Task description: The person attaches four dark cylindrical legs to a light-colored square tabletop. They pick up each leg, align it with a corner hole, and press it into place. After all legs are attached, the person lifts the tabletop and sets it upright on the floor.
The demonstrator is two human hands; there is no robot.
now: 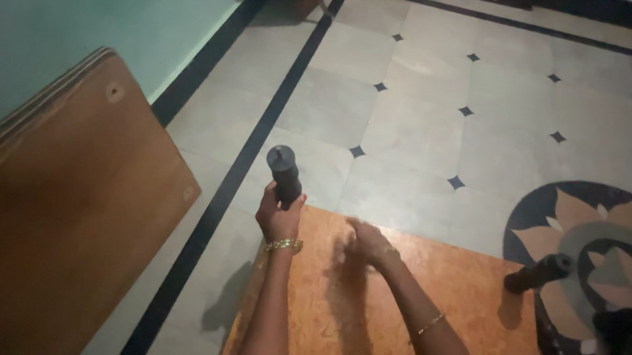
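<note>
Tiled floor (422, 135) with dark diamond insets, green wall on the left. Nearest, an orange board (393, 331) lies flat on the floor. The left hand (278, 215) has its grip clamped around a dark cylindrical leg (284, 174), held upright above the board's far left corner. The right hand (367, 244) is blurred, fingers apparently apart, holding nothing. Farther right, a second dark leg (539, 273) stands on the board. Risk: a one-handed hold may let the leg tilt or slip; stacked panels (49, 229) lean nearby.
</note>
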